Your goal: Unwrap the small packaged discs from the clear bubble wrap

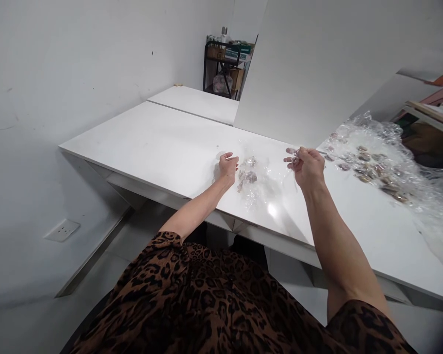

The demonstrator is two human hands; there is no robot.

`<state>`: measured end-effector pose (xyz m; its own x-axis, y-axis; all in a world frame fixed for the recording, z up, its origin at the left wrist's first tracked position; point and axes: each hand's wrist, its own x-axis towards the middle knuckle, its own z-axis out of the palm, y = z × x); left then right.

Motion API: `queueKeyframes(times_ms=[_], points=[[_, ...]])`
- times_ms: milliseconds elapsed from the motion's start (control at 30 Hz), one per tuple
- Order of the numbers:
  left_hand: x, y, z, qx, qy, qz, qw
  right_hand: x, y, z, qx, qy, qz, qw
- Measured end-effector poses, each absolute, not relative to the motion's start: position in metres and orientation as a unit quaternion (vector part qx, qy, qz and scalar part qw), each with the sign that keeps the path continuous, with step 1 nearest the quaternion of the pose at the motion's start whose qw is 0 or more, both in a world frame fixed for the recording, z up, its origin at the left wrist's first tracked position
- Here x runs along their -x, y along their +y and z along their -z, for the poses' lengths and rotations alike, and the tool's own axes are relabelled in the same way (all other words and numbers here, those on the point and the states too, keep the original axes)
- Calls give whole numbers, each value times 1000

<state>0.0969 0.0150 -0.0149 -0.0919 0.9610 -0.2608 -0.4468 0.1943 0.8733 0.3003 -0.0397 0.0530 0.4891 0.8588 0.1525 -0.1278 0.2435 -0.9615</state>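
Note:
On the white table point(151, 142) lies a small spread of crinkled clear plastic film point(260, 183) with pinkish-brown clumps point(250, 177) in it. Just left of these clumps hovers my left hand point(228, 166), its fingers loosely curved and apart, with nothing visible in them. My right hand point(309, 166), to the right of the film, pinches a thin stick-like tool point(322, 152) whose end sticks out past the knuckles. Two of its fingers stretch out to the left, their tips stained pinkish. The palm side of this hand is mostly hidden.
At the right, a wide heap of clear plastic wrap point(372, 130) holds several brown lumps point(378, 172). A white panel point(302, 69) rises along the table's far side. Behind stands a black shelf cart point(221, 61) with boxes. A white wall point(77, 64) borders the left.

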Motion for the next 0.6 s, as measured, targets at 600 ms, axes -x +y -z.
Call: queueKeyframes(times_ms=[600], points=[[-99,-2,16,-408,451,-560,563,-319,-16,-189,376,-531,-264,713]])
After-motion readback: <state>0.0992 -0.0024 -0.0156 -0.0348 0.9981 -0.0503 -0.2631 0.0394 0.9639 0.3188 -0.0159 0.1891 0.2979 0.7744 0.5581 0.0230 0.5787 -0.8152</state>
